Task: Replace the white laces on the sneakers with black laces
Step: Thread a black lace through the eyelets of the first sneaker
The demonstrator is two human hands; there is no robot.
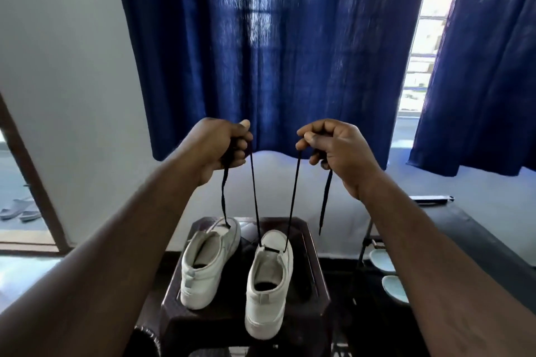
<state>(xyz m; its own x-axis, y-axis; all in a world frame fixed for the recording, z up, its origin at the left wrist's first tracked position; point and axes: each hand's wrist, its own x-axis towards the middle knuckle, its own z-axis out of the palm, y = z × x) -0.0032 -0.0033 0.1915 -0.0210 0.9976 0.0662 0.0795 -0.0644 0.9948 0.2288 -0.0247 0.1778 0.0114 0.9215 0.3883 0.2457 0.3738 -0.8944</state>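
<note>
A small dark worktop (pixel 229 295) with cut corners carries two white sneakers, side by side, heels toward the viewer. The left sneaker (pixel 207 264) stands further back and is turned a little. The right sneaker (pixel 268 287) reaches the near edge.

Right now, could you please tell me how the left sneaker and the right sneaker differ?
The right sneaker has the black lace threaded through its front eyelets, strands rising to the left hand and right hand; the left sneaker has a loose lace end dangling onto it. The right sneaker points straight ahead, heel overhanging the stool; the left sneaker sits angled, farther back. Both are white low-tops.
</note>
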